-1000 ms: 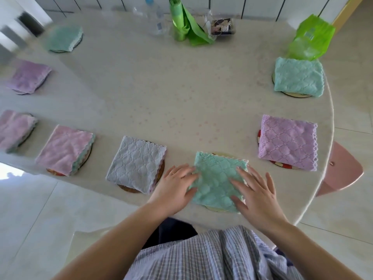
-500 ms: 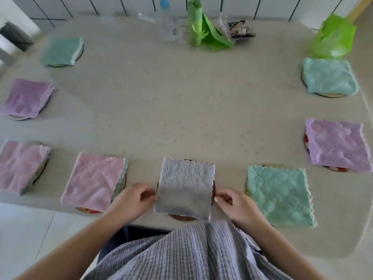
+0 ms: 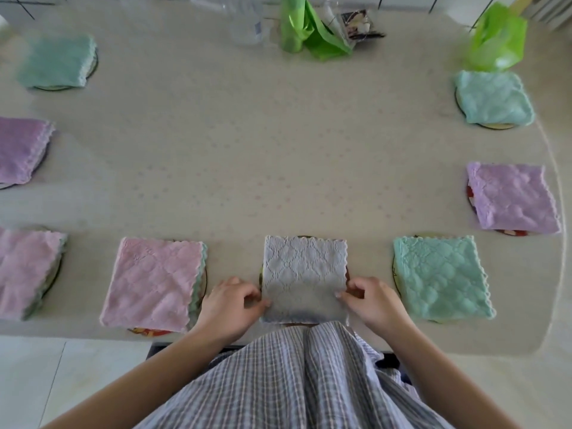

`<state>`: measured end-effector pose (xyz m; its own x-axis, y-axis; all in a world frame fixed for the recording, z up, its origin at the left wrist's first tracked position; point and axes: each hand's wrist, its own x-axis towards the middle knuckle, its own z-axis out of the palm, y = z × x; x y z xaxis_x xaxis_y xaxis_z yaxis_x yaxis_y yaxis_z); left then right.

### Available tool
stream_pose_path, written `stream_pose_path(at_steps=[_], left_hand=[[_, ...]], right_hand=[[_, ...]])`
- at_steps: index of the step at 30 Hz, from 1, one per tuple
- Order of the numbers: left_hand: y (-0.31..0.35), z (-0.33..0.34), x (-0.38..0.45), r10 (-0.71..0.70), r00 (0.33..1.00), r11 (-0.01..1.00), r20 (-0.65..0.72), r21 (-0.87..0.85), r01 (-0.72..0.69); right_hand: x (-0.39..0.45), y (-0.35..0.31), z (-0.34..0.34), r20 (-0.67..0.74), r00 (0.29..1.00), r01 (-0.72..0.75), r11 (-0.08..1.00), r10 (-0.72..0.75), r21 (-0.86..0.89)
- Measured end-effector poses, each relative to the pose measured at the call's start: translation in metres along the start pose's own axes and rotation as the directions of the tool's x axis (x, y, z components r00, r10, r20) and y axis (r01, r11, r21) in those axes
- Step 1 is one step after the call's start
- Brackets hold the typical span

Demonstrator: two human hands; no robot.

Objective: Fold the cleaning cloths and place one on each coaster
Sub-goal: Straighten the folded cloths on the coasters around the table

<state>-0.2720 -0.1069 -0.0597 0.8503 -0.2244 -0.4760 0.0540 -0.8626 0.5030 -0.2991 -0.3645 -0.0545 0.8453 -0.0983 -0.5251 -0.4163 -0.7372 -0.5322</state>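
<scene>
A folded grey cloth (image 3: 305, 274) lies on a brown coaster (image 3: 347, 273) at the near edge of the table. My left hand (image 3: 230, 305) pinches its left edge and my right hand (image 3: 373, 300) pinches its right edge. To the right sits a folded teal cloth (image 3: 441, 278) on its coaster. A folded pink cloth (image 3: 153, 283) covers a coaster (image 3: 148, 332) on the left. Several more folded cloths ring the table: pink (image 3: 24, 272), purple (image 3: 21, 150), teal (image 3: 57, 61), teal (image 3: 492, 97), purple (image 3: 512, 198).
At the far edge of the beige table (image 3: 263, 150) stand a clear bottle (image 3: 247, 23), a green roll of bags (image 3: 305, 29), a small packet (image 3: 359, 24) and a green bag (image 3: 498, 38). My checked shirt (image 3: 294, 382) hides the near table edge.
My hands left the teal cloth and moved left to the grey cloth, pinching its two side edges. The view has shifted left and the grey cloth now lies square on its coaster.
</scene>
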Motion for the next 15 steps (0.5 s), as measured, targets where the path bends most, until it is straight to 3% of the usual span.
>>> stream_pose_path(at_steps=[12,15], left_hand=[[-0.003,-0.004,0.001,0.048,0.998,0.999,0.051,0.024,-0.049],[-0.005,-0.007,0.002,0.050,0.997,0.998,0.065,-0.032,-0.048]], right_hand=[[0.001,0.000,-0.006,0.050,0.996,-0.066,0.998,0.067,-0.021],[-0.002,-0.003,-0.011,0.052,0.993,-0.113,0.987,0.108,0.111]])
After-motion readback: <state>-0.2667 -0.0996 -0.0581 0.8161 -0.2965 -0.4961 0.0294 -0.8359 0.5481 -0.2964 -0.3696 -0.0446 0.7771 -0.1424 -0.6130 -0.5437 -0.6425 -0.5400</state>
